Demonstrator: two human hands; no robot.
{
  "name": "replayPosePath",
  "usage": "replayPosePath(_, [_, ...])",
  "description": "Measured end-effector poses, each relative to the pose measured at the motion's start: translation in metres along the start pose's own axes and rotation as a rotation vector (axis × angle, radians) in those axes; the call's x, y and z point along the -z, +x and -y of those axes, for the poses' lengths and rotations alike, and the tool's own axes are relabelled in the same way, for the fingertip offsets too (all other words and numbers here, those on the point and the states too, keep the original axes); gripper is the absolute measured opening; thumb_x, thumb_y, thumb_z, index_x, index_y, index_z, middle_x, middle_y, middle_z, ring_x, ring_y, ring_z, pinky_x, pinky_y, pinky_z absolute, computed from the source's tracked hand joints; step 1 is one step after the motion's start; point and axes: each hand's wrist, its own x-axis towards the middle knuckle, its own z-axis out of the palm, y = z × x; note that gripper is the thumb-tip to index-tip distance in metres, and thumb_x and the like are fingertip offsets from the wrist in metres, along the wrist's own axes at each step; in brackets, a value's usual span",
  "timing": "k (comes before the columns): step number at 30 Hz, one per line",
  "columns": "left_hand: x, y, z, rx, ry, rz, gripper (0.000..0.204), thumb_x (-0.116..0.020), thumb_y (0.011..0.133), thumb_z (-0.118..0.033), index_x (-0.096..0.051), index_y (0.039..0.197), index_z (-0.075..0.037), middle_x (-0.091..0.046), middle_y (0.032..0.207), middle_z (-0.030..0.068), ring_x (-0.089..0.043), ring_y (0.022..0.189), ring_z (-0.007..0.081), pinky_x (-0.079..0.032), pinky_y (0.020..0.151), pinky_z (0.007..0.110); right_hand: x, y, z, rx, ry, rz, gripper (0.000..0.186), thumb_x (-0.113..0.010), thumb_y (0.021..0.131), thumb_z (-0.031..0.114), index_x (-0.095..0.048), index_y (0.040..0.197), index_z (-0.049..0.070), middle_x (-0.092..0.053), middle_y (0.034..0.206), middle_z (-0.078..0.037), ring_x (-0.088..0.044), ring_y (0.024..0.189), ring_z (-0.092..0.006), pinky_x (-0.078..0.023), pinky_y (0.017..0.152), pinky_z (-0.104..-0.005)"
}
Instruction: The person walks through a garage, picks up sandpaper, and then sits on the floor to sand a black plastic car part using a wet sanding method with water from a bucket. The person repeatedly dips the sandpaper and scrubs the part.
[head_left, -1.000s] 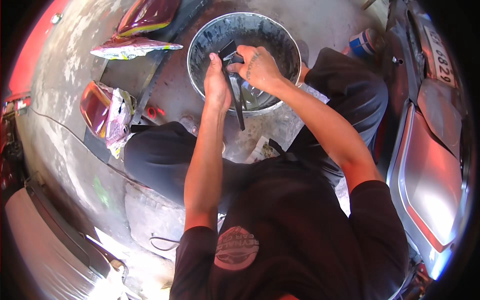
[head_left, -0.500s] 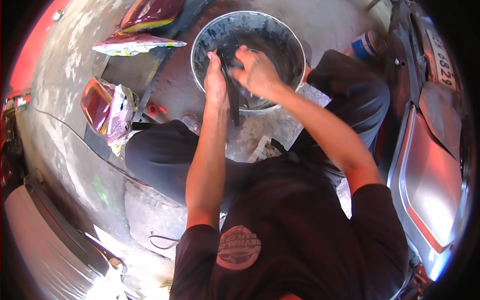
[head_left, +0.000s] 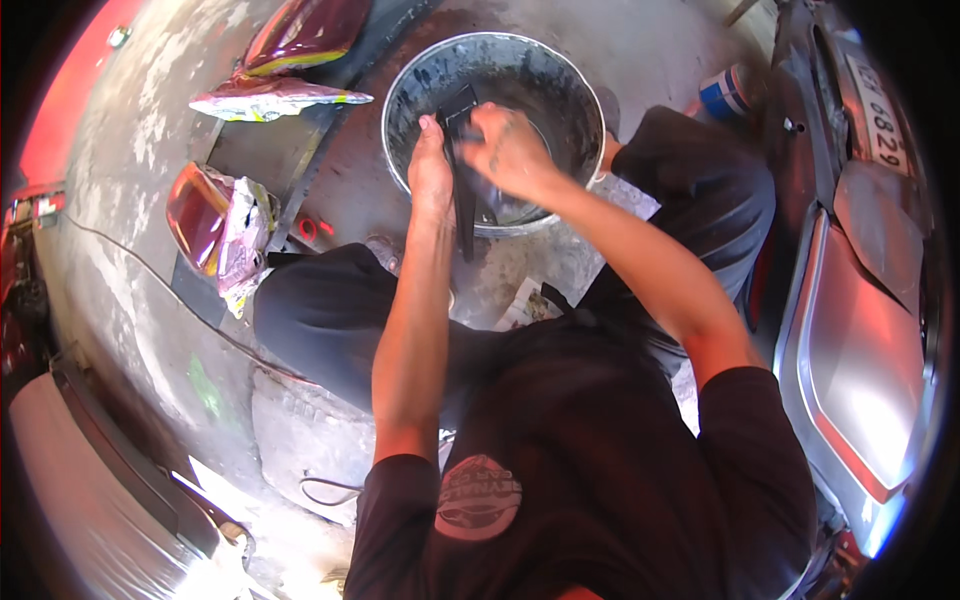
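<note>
Over a round metal bucket (head_left: 570,105) with a dark, stained inside, my left hand (head_left: 431,172) is closed on a long, flat black piece (head_left: 465,215). The piece stands lengthwise, its upper end inside the bucket's outline and its lower end past the near rim. My right hand (head_left: 512,158) is against the right side of the piece, fingers curled and partly blurred. Whatever is under those fingers is hidden.
Glossy dark red lamp units (head_left: 195,215) with crumpled wrapping lie at left, beside a red ring (head_left: 308,229). A blue can (head_left: 724,92) stands beyond my right knee. A silver-and-red vehicle panel (head_left: 865,370) rises at right; a grey panel (head_left: 100,490) lies lower left.
My right hand has shifted slightly along the black piece and is still blurred. The piece's lower end now sits a little nearer me. My left hand keeps its hold.
</note>
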Motion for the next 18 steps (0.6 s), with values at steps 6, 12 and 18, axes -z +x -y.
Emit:
replayPosePath(6, [0.007,0.002,0.015,0.008,0.063,-0.088,0.058,-0.030,0.107,-0.046,-0.050,0.134,0.001,-0.064,0.125,0.0151,-0.062,0.113,0.0240,-0.048,0.100,0.037,0.026,0.022,0.020,-0.141,0.026,0.040,0.032,-0.074,0.076,0.022,-0.063,0.091,-0.004,-0.066,0.095,-0.028,-0.066,0.090,-0.0440,-0.052,0.075,-0.0477])
replayPosePath(12, [0.025,0.017,0.009,-0.059,-0.007,0.142,0.067,-0.027,0.105,-0.054,-0.056,0.128,0.002,-0.066,0.121,0.0180,-0.066,0.108,0.0259,-0.051,0.098,0.039,0.013,-0.034,0.030,-0.062,0.255,0.189,0.037,-0.076,0.073,0.022,-0.066,0.098,-0.004,-0.068,0.092,-0.024,-0.068,0.092,-0.0384,-0.052,0.079,-0.0428])
replayPosePath(18, [0.014,0.010,0.004,-0.028,-0.027,0.009,0.067,-0.032,0.104,-0.055,-0.053,0.132,0.003,-0.063,0.125,0.0164,-0.061,0.116,0.0292,-0.049,0.101,0.044,0.027,0.007,0.036,-0.251,0.152,0.154,0.030,-0.074,0.077,0.019,-0.066,0.090,-0.006,-0.065,0.079,-0.024,-0.069,0.076,-0.0304,-0.051,0.069,-0.0402])
